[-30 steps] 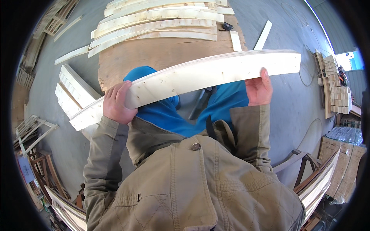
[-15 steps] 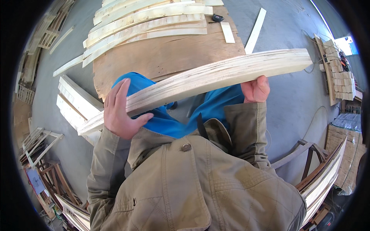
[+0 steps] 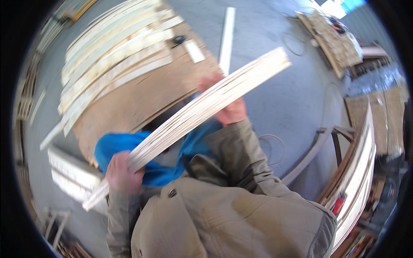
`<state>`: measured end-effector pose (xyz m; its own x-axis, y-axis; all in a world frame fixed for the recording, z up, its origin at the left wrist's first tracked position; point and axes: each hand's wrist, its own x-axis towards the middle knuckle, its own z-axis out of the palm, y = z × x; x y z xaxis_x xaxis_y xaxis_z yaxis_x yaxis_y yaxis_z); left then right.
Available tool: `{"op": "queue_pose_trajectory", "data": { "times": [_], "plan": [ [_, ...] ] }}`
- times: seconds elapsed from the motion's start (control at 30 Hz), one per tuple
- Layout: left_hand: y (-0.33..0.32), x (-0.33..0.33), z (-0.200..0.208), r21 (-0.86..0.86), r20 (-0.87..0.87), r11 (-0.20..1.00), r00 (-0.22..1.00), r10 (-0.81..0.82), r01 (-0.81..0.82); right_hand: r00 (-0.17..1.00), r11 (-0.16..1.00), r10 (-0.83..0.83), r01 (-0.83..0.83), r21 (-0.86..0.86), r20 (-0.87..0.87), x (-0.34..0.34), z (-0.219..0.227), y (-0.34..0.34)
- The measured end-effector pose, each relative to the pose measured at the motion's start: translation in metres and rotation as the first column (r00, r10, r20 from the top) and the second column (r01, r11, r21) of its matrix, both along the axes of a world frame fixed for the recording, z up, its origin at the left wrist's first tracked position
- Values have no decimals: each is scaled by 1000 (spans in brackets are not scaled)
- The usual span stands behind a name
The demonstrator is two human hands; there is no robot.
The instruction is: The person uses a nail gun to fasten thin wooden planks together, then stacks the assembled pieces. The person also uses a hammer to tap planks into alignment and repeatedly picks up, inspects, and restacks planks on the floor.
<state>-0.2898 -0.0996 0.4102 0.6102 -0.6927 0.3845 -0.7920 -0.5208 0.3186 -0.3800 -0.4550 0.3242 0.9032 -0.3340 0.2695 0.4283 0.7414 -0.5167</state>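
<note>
A stack of thin, pale wooden slats (image 3: 206, 103) slants across in front of me, its far end pointing up and to the right. Near its lower left end, my left hand (image 3: 124, 173) is wrapped round the slats. My right hand (image 3: 232, 111) grips them farther up, with blurred fingertips showing past the far edge and the palm side beneath. Below the slats are my blue-trousered legs (image 3: 116, 146). A brown board table (image 3: 124, 103) stands just ahead, bearing rows of similar slats (image 3: 116, 56) on its far left part.
On the table lie a black tape measure (image 3: 178, 39) and a short wood piece (image 3: 194, 50). One long slat (image 3: 227, 38) extends past the table's right edge. More boards (image 3: 73, 172) sit at my left. A curved rack (image 3: 344, 172) with panels and a red-handled tool (image 3: 339, 204) stands at right.
The slats have tilted more steeply, right end up, and shifted left with both hands. My view has turned to the right, so the table now appears farther left.
</note>
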Motion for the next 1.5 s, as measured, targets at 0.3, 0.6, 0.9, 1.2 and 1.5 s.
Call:
{"op": "queue_pose_trajectory", "data": {
  "times": [0.3,0.6,0.9,1.2,1.5],
  "plan": [
    [23,8,16,73,-191,997,980,52,-39,972,980,-196,190,58,130,0,35,-23],
    [104,63,20,20,-38,952,951,307,-306,985,962,-150,164,-219,80,26,72,33],
    [250,170,-40,-50,-12,903,904,428,-428,935,885,274,-154,-439,226,55,100,128],
    [270,180,-101,-249,-118,837,873,473,-487,943,786,199,10,-618,268,87,147,180],
    [259,141,-113,-160,-332,771,770,545,-616,957,719,111,109,-686,269,90,165,211]
  ]
}}
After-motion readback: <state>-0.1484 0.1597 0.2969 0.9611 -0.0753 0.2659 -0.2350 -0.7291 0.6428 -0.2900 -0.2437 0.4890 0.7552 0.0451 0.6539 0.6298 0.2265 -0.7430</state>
